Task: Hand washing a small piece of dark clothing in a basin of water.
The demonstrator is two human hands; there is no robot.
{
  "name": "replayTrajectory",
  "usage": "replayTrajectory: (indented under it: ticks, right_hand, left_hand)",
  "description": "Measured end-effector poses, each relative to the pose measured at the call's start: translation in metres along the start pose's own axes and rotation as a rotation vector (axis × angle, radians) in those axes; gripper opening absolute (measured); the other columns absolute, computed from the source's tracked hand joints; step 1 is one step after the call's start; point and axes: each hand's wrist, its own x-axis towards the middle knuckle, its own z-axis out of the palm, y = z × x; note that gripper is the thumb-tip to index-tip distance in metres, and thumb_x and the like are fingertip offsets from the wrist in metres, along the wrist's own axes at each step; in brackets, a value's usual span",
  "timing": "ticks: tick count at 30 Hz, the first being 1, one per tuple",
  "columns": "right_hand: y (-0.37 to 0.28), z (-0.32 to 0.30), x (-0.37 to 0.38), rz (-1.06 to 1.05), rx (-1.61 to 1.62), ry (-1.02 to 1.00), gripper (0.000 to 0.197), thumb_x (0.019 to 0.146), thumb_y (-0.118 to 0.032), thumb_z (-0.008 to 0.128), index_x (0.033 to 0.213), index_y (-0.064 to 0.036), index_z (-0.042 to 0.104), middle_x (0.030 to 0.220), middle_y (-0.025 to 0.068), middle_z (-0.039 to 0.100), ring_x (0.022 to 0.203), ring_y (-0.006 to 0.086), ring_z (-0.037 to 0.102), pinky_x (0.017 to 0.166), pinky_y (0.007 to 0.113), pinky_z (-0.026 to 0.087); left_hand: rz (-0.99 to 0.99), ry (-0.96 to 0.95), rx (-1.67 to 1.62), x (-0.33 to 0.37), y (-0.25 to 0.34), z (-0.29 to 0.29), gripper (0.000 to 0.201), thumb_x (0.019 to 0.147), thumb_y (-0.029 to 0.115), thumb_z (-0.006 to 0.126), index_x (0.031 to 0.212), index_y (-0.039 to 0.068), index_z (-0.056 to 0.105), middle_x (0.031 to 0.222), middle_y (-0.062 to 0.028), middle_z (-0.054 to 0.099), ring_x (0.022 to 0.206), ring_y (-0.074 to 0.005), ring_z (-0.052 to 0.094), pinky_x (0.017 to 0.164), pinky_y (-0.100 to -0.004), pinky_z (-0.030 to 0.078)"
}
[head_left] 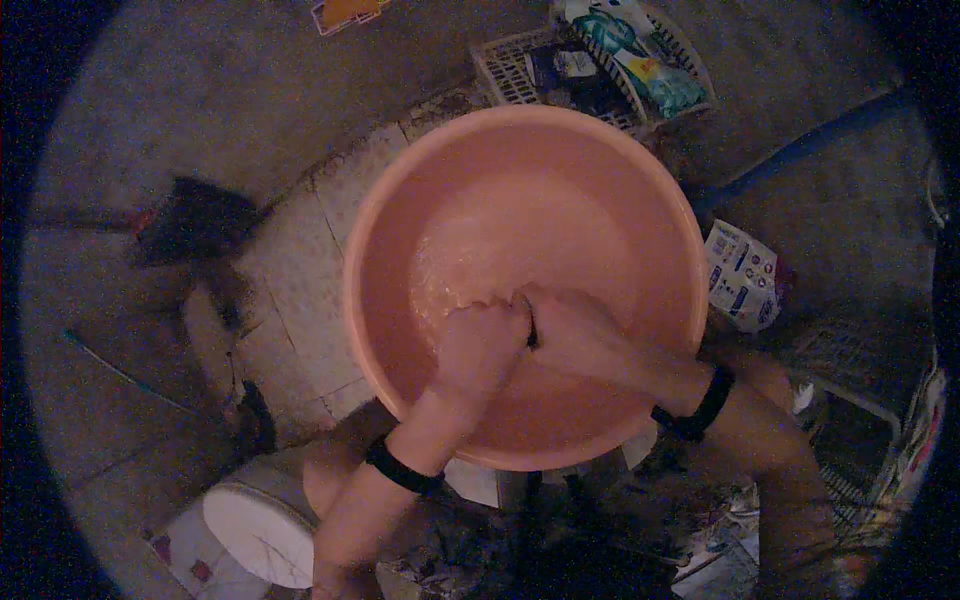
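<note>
Orange basin (600, 170), floor-standing, holding sudsy water. Left hand (480, 345) and right hand (575, 330): both fisted, knuckles pressed together at basin centre, gripping something dark, unidentifiable; wrists banded black, forearms angled inward.

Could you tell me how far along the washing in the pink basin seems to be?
Done: the pink basin holds sudsy water. In hand: the left hand and right hand are pressed together, fists closed, in the water; what they grip is hidden. Left: cannot tell; no washed items are visible.
</note>
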Motion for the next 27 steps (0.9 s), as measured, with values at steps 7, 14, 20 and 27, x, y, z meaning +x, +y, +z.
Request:
replayTrajectory:
  ticks: [7, 14, 20, 27]
  right_hand:
    - [-0.006, 0.013, 0.007, 0.091, 0.032, -0.244, 0.033, 0.079, -0.018, 0.061, 0.110, -0.0082, 0.062, 0.102, 0.0235, 0.066, 0.100, 0.0410, 0.063, 0.088, 0.048, 0.049]
    - [0.008, -0.004, 0.017, 0.072, -0.018, -0.219, 0.049, 0.077, -0.019, 0.066, 0.125, -0.0125, 0.058, 0.110, 0.0192, 0.066, 0.103, 0.0392, 0.062, 0.092, 0.047, 0.048]
    - [0.030, -0.028, 0.005, -0.121, 0.136, -0.054, 0.076, 0.076, -0.025, 0.069, 0.145, -0.0186, 0.040, 0.136, 0.0205, 0.053, 0.122, 0.0384, 0.053, 0.104, 0.047, 0.042]
    - [0.020, -0.038, 0.001, -0.437, -0.316, 0.260, 0.065, 0.082, -0.024, 0.061, 0.144, -0.0222, 0.042, 0.151, 0.0124, 0.037, 0.137, 0.0336, 0.036, 0.114, 0.049, 0.029]
  left_hand:
    - [-0.030, -0.019, -0.088, -0.016, -0.010, 0.010, 0.011, 0.082, 0.014, 0.059, 0.087, 0.007, 0.064, 0.079, -0.0117, 0.070, 0.069, -0.0270, 0.071, 0.057, -0.0384, 0.057]
    - [-0.050, 0.185, -0.088, -0.018, -0.001, 0.002, 0.034, 0.082, 0.020, 0.062, 0.111, 0.004, 0.054, 0.076, -0.0125, 0.067, 0.069, -0.0309, 0.070, 0.057, -0.0406, 0.056]
    - [0.025, 0.289, -0.228, 0.000, -0.001, -0.016, 0.045, 0.079, 0.025, 0.069, 0.116, 0.005, 0.052, 0.076, -0.0162, 0.066, 0.069, -0.0344, 0.068, 0.062, -0.0436, 0.055]
    - [-0.289, 0.344, -0.960, 0.006, -0.018, -0.017, 0.029, 0.087, 0.023, 0.061, 0.104, 0.000, 0.062, 0.075, -0.0170, 0.066, 0.064, -0.0280, 0.065, 0.058, -0.0400, 0.052]
